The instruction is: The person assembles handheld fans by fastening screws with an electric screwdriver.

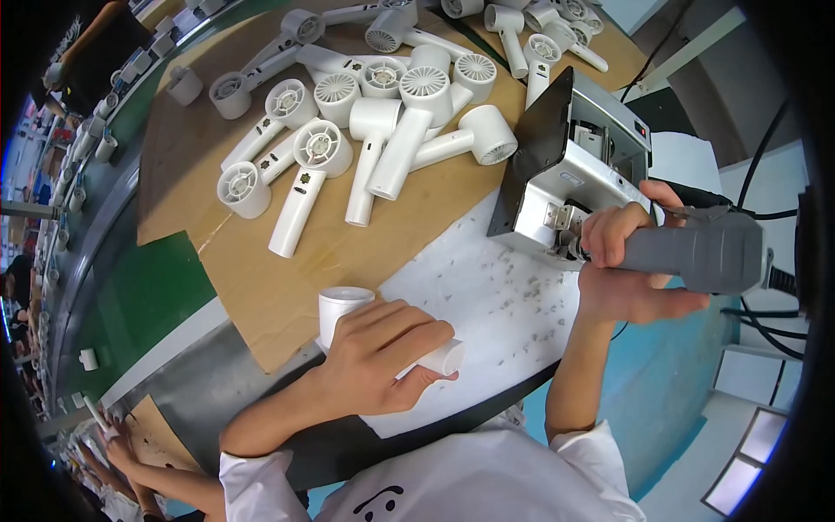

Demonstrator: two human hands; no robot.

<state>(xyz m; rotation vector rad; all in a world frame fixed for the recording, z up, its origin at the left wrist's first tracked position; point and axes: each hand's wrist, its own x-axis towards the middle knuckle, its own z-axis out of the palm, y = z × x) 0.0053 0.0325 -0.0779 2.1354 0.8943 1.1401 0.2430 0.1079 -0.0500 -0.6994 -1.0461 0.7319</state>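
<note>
left hand [376, 357] clasps white fan [337, 313], seven o'clock: likely light, stiff, slick; hold by handle [445, 358]. right hand [619, 261] grasps grey driver [709, 254].

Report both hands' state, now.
Left hand: closed, holding a white handheld fan by its handle.
Right hand: closed, holding a grey power tool.

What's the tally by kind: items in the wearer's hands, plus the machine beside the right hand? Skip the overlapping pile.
White handheld fan: 1, in the left hand
Grey handheld tool: 1, in the right hand
Black-and-silver machine: 1, beside the right hand
Total: 3
</note>
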